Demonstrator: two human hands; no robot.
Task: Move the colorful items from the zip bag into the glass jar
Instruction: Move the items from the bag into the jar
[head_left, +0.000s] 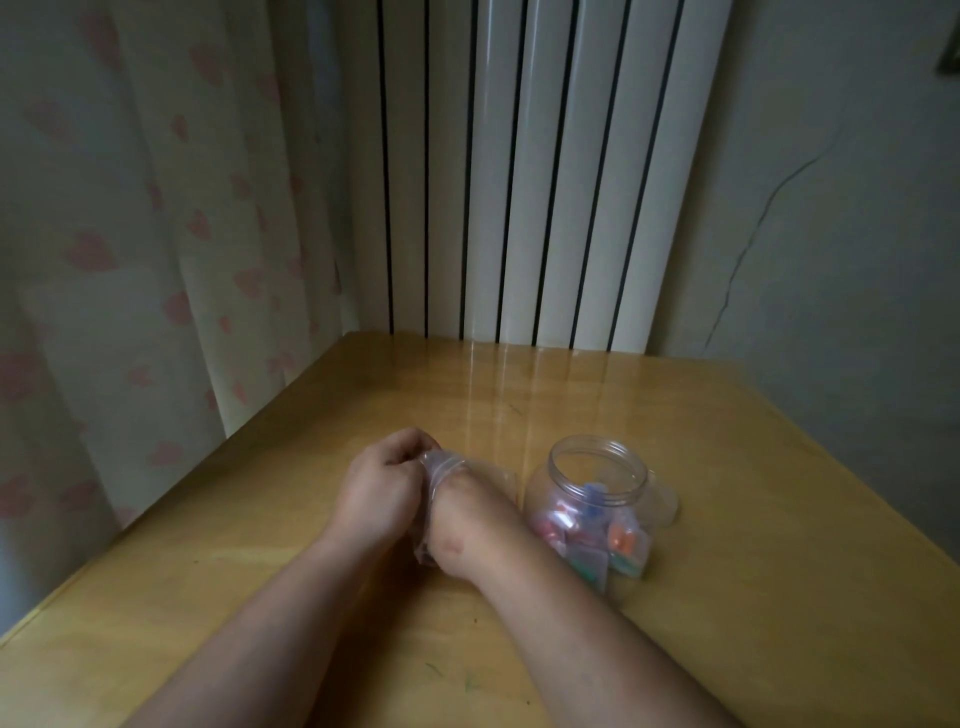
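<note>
Just left of the open, round clear glass jar (597, 467), the left hand (382, 488) clenches the rim of the clear plastic zip bag (435, 464). The right hand (462, 514), nearer the jar, reaches inside the bag; its grip cannot be told. Small colorful wrapped items (597, 535) lie in the jar.

A yellow wooden surface (753, 545) lay under the hands (382, 491); beyond them stood a white radiator (524, 171), with a heart-patterned curtain (156, 234) to their left.
</note>
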